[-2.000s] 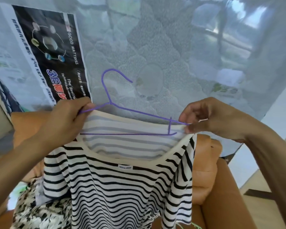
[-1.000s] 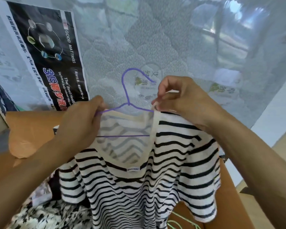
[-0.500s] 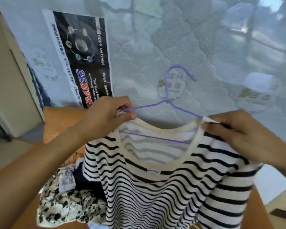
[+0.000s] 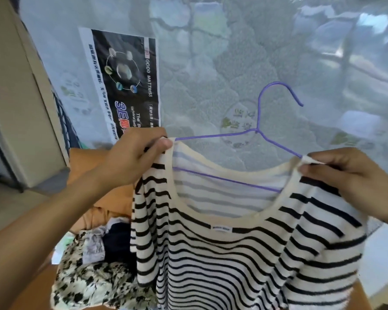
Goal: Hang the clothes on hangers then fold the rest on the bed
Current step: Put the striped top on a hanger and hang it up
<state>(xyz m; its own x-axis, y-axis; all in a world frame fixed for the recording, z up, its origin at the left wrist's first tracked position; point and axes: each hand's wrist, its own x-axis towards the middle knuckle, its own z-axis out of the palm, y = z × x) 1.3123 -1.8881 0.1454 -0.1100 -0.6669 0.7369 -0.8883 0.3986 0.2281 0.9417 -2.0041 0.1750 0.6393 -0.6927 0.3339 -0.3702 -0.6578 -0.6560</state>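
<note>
Head view: the left hand [image 4: 132,157] pinches one shoulder of the striped shirt [image 4: 233,253] at the neckline; the right hand [image 4: 341,173] pinches the other; the purple hanger [image 4: 259,130] sits inside the collar, hook upright; patterned clothes [image 4: 87,276] lie heaped below, left of the shirt.

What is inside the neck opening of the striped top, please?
A purple wire hanger: its bottom bar crosses the opening of the striped top, its hook rises above. Its two ends are covered by the shoulder fabric that the left hand and right hand pinch.
</note>
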